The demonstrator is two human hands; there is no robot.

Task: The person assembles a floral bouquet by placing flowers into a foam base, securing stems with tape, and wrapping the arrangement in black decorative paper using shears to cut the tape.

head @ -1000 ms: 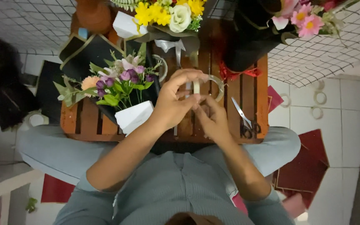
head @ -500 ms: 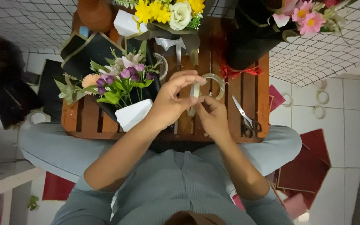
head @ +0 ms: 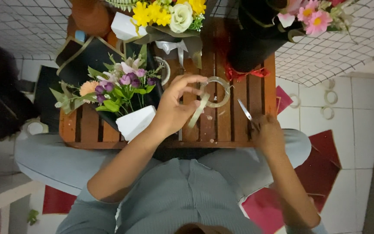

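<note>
Slatted wooden bench (head: 221, 125): the tape roll (head: 215, 92) is now being held by left hand (head: 174, 108) fingers alone, while scissors (head: 246, 113) are being gripped by the right hand (head: 268, 135), moved away.

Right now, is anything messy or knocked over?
Mostly tidy. The purple bouquet lies on its side on the wooden table, and red paper scraps and tape rings are scattered on the floor.

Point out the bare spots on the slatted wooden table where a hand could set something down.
Bare slats lie between the left hand holding the tape roll and the right hand on the scissors. A small patch shows at the front left corner. The back edge is crowded by the yellow bouquet and the black-wrapped bouquet; the left by the purple bouquet.
</note>
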